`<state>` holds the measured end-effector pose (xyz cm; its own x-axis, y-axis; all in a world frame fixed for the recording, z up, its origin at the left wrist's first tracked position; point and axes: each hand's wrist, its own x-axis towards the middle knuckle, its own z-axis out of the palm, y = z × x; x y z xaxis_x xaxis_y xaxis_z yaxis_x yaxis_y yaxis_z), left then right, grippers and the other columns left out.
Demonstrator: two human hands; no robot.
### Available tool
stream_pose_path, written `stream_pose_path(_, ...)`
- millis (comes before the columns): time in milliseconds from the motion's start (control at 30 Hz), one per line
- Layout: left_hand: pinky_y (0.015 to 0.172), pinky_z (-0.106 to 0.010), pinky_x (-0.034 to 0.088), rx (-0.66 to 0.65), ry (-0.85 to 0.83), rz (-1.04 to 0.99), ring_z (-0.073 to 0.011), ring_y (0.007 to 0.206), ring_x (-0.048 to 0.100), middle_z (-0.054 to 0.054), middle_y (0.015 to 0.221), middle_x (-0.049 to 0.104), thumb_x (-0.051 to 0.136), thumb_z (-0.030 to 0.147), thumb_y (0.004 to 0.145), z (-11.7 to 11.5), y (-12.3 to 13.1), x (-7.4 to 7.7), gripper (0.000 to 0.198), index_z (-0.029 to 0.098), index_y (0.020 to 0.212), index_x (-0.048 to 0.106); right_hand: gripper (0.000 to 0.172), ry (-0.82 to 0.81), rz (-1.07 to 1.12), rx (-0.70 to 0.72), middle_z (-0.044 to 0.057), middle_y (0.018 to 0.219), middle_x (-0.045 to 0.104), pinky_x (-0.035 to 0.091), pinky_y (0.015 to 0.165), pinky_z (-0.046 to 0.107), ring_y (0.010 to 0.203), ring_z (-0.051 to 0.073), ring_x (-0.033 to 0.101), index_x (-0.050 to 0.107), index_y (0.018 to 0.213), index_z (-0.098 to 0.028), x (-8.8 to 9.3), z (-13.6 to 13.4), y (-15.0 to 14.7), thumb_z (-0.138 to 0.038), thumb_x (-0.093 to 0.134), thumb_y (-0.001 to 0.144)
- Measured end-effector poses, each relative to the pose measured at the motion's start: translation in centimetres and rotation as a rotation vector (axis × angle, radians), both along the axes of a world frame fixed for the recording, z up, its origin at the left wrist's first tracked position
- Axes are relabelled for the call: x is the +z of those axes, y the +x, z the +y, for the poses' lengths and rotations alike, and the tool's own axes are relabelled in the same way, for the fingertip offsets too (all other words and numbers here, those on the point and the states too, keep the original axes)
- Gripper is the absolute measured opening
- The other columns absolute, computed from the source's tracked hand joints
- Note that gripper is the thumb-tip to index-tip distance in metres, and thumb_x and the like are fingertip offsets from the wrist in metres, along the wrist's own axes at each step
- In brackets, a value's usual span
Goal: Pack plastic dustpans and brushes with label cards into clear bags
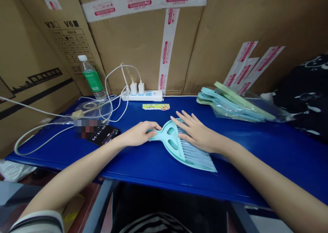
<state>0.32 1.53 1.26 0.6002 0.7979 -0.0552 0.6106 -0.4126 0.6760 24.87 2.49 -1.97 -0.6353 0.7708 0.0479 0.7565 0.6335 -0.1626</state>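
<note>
A light-blue hand brush with pale bristles lies nested in a matching small dustpan on the blue table, bristles pointing right. My left hand is closed around the stacked handles at the left end. Flat across the upper part of the bristles rests my right hand, its fingers spread and pointing up and left. It covers part of the brush and of the dustpan's far edge.
Behind lie a white power strip with two chargers and loose cables, and a yellow-green label strip. To the left are a phone and a water bottle. More blue and green dustpans lie in plastic at right. Cardboard walls the back.
</note>
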Motion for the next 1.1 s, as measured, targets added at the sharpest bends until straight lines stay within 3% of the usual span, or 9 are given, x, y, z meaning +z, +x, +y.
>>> stream_pose_path(67,0.076,-0.028,0.044,-0.011,0.057,0.085,-0.0143,0.079,0.059,-0.003,0.093,0.067,0.044,0.013,0.087,0.0,-0.2,0.5,0.023,0.015,0.101,0.061,0.065,0.068,-0.024,-0.040,0.015,0.156,0.023,0.020,0.110,0.062,0.142,0.034,0.011,0.028,0.150,-0.024,-0.2,0.6,0.8,-0.058,0.022,0.094)
stream_pose_path(267,0.069,-0.028,0.042,0.021,0.162,0.345,-0.0161,0.072,0.059,0.000,0.078,0.064,0.035,0.014,0.087,-0.5,-0.3,1.2,0.030,0.019,0.105,0.059,0.050,0.271,-0.043,-0.049,0.014,0.137,0.055,0.034,0.105,0.061,0.134,0.036,0.038,0.052,0.136,-0.022,-0.6,1.9,2.6,-0.041,0.033,0.094)
stream_pose_path(400,0.073,-0.031,0.043,0.041,0.264,0.525,-0.0212,0.086,0.061,-0.003,0.082,0.065,0.034,0.014,0.084,-1.0,0.1,1.1,0.025,0.020,0.092,0.057,0.048,0.260,-0.021,-0.044,0.013,0.128,0.062,0.041,0.101,0.056,0.124,0.033,0.050,0.060,0.129,-0.018,0.0,1.9,2.5,-0.022,0.031,0.090)
stream_pose_path(500,0.070,-0.033,0.045,0.086,0.297,0.667,-0.0237,0.085,0.063,-0.006,0.083,0.065,0.032,0.016,0.085,-1.3,0.5,1.2,0.024,0.020,0.092,0.055,0.051,0.222,0.009,-0.059,0.010,0.121,0.066,0.048,0.095,0.051,0.113,0.029,0.058,0.063,0.125,-0.022,1.3,2.1,1.8,-0.015,0.031,0.087)
stream_pose_path(633,0.070,-0.035,0.047,0.069,0.299,0.744,-0.0257,0.084,0.065,-0.008,0.086,0.067,0.031,0.018,0.087,-1.5,0.6,1.4,0.024,0.019,0.096,0.054,0.044,0.213,0.006,-0.106,0.010,0.116,0.068,0.048,0.092,0.048,0.110,0.029,0.060,0.063,0.124,-0.020,3.4,3.9,-0.8,-0.021,0.035,0.090)
stream_pose_path(733,0.072,-0.036,0.048,0.073,0.299,0.759,-0.0265,0.085,0.066,-0.009,0.086,0.068,0.031,0.019,0.089,-1.5,0.6,1.5,0.025,0.019,0.098,0.054,0.039,0.092,-0.061,-0.176,0.016,0.119,0.066,0.048,0.091,0.046,0.111,0.032,0.059,0.064,0.121,-0.014,4.3,6.5,-3.6,-0.030,0.045,0.090)
stream_pose_path(800,0.072,-0.036,0.048,0.077,0.299,0.764,-0.0270,0.086,0.066,-0.009,0.088,0.069,0.031,0.019,0.089,-1.5,0.6,1.4,0.025,0.019,0.099,0.054,0.037,0.050,-0.071,-0.182,0.019,0.113,0.068,0.049,0.086,0.044,0.106,0.034,0.062,0.068,0.114,-0.011,4.4,8.3,-5.3,-0.033,0.051,0.088)
stream_pose_path(933,0.073,-0.038,0.049,0.070,0.301,0.760,-0.0281,0.087,0.067,-0.011,0.090,0.069,0.031,0.019,0.090,-1.5,0.6,1.1,0.025,0.018,0.100,0.054,0.039,0.001,-0.054,-0.165,0.016,0.113,0.068,0.048,0.088,0.036,0.106,0.030,0.062,0.069,0.109,-0.013,3.9,11.3,-7.1,-0.034,0.069,0.077)
stream_pose_path(1100,0.074,-0.039,0.050,0.071,0.293,0.754,-0.0283,0.088,0.067,-0.011,0.091,0.069,0.033,0.019,0.090,-1.5,0.6,1.1,0.024,0.018,0.101,0.054,0.036,-0.069,-0.020,-0.198,0.008,0.103,0.071,0.051,0.076,0.032,0.091,0.024,0.066,0.070,0.101,-0.020,3.8,12.7,-7.4,-0.035,0.075,0.068)
